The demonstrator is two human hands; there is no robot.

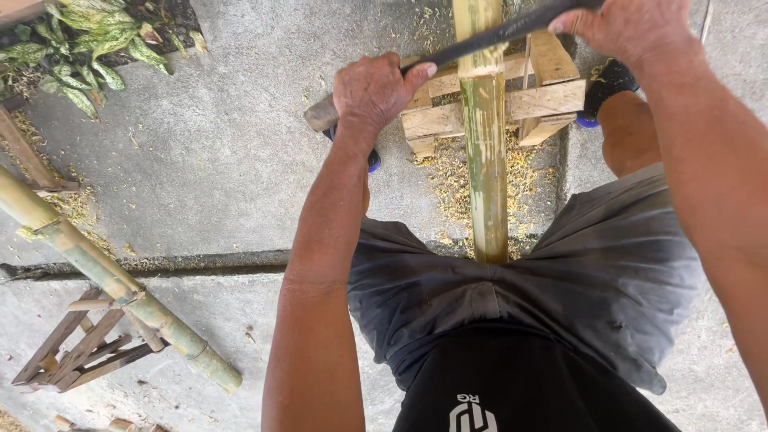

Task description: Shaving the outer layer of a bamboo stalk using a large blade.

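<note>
A green-yellow bamboo pole (486,152) runs from between my legs up over a small wooden stand (544,100). A long dark blade (480,42) lies crosswise on the pole. My left hand (374,92) grips the blade's wooden handle end at the left. My right hand (628,28) presses down on the blade's far end at the upper right. Pale bamboo shavings (452,180) lie heaped on the concrete below the stand.
A second bamboo pole (104,272) lies slanted over a small wooden rack (80,352) at the lower left. Green leafy plants (88,44) grow at the top left corner. A crack runs across the concrete floor (216,152). My feet in dark shoes flank the stand.
</note>
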